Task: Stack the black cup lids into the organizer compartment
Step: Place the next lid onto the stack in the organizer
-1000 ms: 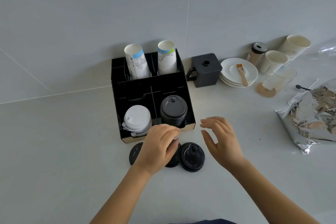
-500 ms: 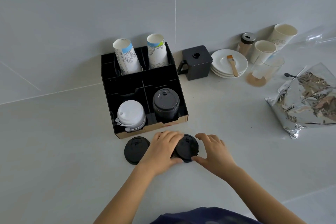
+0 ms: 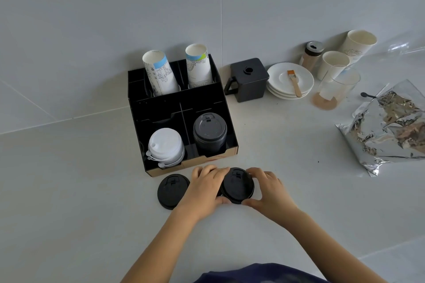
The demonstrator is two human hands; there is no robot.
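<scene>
A black organizer (image 3: 226,119) stands on the counter against the wall. Its front right compartment holds a stack of black cup lids (image 3: 209,133); its front left one holds white lids (image 3: 166,147). In front of it a black lid (image 3: 238,185) lies on the counter, with my right hand (image 3: 268,188) gripping its right edge between thumb and fingers. My left hand (image 3: 204,189) lies over the lid's left side, thumb at its front rim, and may cover another lid. A further black lid (image 3: 171,192) lies loose to the left, touching my left hand.
Two paper-cup stacks (image 3: 158,74) stand in the organizer's rear slots. A black square jug (image 3: 249,79), white saucers (image 3: 281,76) with a brush (image 3: 295,82), a shaker, paper cups (image 3: 334,63), a glass (image 3: 339,84) and a foil bag (image 3: 391,124) are on the right.
Both hands came down from in front of the organizer onto the lids on the counter. My right hand has closed round the right lid's edge. The camera moved closer.
</scene>
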